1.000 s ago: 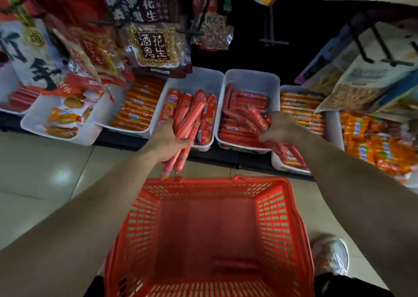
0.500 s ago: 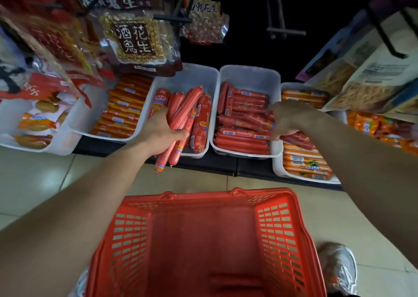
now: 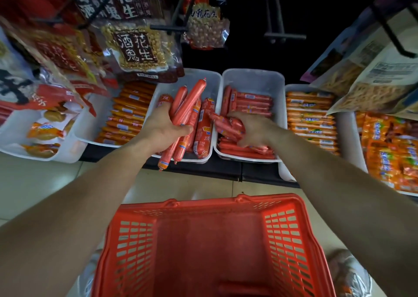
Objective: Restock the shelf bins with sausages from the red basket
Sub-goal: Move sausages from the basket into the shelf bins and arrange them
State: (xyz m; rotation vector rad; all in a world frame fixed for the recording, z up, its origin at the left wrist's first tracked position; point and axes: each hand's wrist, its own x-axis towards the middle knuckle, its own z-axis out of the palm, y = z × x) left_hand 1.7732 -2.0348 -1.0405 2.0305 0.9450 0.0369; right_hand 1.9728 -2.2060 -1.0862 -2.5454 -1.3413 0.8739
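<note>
The red basket (image 3: 210,247) stands on the floor in front of me, and no sausages show inside it. My left hand (image 3: 161,130) grips a bundle of long red sausages (image 3: 188,109) over the middle white bin (image 3: 210,79); their lower ends stick out past the bin's front rim. My right hand (image 3: 254,128) holds a bunch of small red sausages (image 3: 227,124) above the neighbouring white bin (image 3: 255,78), which holds rows of the same kind.
More white bins hold orange sausages at the left (image 3: 126,113) and at the right (image 3: 309,118). Peanut bags (image 3: 138,47) hang on hooks over the bins. A black shelf edge (image 3: 214,169) runs below them. My shoe (image 3: 346,271) shows beside the basket.
Both hands moved forward over the bins. The right hand shifted left from the bin edge into the small-sausage bin; the left bundle now lies further into the middle bin.
</note>
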